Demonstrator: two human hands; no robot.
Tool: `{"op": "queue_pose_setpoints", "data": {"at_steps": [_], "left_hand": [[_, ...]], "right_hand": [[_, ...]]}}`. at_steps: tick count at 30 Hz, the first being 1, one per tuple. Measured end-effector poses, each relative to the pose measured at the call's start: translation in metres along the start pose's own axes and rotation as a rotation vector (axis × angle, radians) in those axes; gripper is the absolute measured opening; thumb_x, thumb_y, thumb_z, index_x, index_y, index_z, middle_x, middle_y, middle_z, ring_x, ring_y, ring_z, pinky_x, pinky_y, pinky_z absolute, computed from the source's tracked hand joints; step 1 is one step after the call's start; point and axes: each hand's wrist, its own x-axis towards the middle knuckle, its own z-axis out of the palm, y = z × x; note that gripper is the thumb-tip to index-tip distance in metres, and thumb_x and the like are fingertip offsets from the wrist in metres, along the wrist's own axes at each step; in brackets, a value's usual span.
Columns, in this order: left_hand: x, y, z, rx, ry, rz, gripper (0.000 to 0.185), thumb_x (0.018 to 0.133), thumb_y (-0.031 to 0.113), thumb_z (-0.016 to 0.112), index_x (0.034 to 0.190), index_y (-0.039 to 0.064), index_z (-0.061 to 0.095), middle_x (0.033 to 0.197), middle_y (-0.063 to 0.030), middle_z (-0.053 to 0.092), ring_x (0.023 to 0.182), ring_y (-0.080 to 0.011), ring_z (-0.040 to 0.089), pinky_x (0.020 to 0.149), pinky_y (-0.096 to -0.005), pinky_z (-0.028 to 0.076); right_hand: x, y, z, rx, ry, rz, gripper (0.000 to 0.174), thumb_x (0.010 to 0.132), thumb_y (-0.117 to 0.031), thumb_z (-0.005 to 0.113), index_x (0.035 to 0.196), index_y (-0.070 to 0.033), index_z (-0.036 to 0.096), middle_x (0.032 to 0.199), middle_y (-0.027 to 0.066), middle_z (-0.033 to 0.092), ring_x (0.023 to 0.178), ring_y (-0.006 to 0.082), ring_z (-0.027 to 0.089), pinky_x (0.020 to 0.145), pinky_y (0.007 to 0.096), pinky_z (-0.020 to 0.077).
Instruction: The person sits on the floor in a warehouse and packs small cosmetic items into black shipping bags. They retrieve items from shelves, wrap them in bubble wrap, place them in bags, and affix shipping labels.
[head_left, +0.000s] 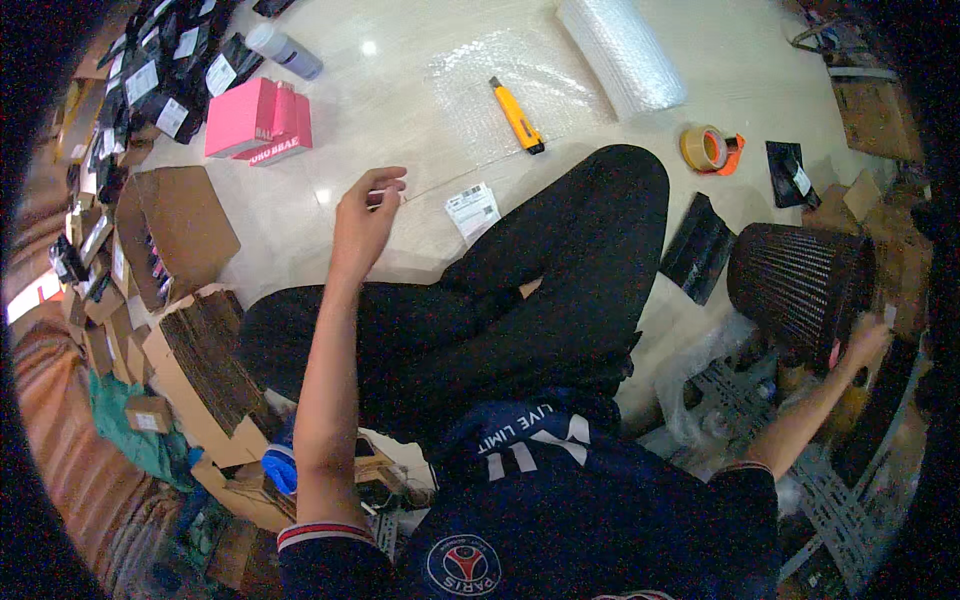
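Observation:
My left hand (369, 214) hovers over the pale tiled floor with its fingers loosely curled and apart, and nothing shows in it. Just to its right, a few white printed labels (474, 210) lie by my crossed legs. Off to my right, my right hand (866, 349) is at the opening of a dark perforated plastic basket (795, 262) lying on its side. Its fingers are blurred, so whether it grips anything is unclear. A yellow utility knife (516, 116) rests on a flat sheet of bubble wrap (469, 90) ahead of me.
A bubble wrap roll (626, 56), tape roll (705, 148) and black mailer bag (699, 247) lie ahead and right. Pink boxes (244, 120) and a spray can (285, 51) stand ahead left. An open carton (187, 225), flattened cardboard (214, 360) and labelled black parcels (142, 82) crowd the left.

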Motion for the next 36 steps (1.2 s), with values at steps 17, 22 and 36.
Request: {"op": "queue_pose_setpoints", "data": {"at_steps": [17, 22, 36], "left_hand": [[0.126, -0.034, 0.076, -0.477, 0.101, -0.239, 0.031, 0.091, 0.013, 0.070, 0.121, 0.013, 0.077, 0.112, -0.0131, 0.072, 0.103, -0.0237, 0.071, 0.090, -0.0339, 0.059], [0.157, -0.037, 0.150, 0.118, 0.118, 0.084, 0.041, 0.085, 0.019, 0.076, 0.126, 0.018, 0.073, 0.126, -0.0243, 0.063, 0.122, -0.0398, 0.058, 0.101, -0.0483, 0.051], [0.157, -0.006, 0.173, 0.041, 0.227, -0.119, 0.032, 0.084, 0.012, 0.073, 0.115, 0.016, 0.077, 0.118, -0.0183, 0.072, 0.120, -0.0386, 0.061, 0.104, -0.0480, 0.049]], "right_hand": [[-0.038, -0.493, -0.140, 1.047, -0.387, -0.954, 0.048, 0.102, -0.021, 0.065, 0.150, -0.026, 0.058, 0.159, 0.0210, 0.045, 0.145, 0.0358, 0.048, 0.117, 0.0507, 0.0437], [-0.084, -0.580, -0.136, 0.592, -0.668, -0.859, 0.082, 0.097, -0.036, 0.073, 0.161, -0.056, 0.025, 0.169, 0.0304, 0.019, 0.150, 0.0612, 0.028, 0.113, 0.0726, 0.0400], [-0.098, -0.580, -0.094, 0.482, -0.380, -0.875, 0.087, 0.094, -0.041, 0.074, 0.162, -0.057, 0.022, 0.165, 0.0285, 0.028, 0.139, 0.0594, 0.043, 0.099, 0.0771, 0.0468]]}}
